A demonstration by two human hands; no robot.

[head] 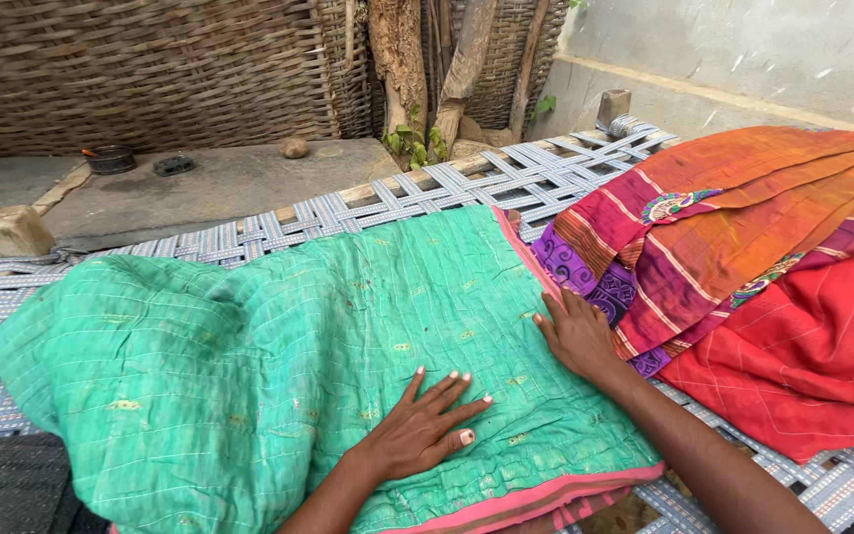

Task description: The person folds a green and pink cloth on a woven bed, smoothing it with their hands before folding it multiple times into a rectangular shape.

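Note:
A green quilted cloth with a pink border lies folded over a woven cot. My left hand rests flat on the green cloth near its front, fingers spread, holding nothing. My right hand presses flat at the cloth's right edge, fingers apart, right beside a heap of orange, red and purple patterned fabric.
The cot's strap webbing shows at the front right, with wooden corner posts at the left and back. Behind stand a woven wicker screen, tree trunks, a small dark bowl on the ground and a grey wall.

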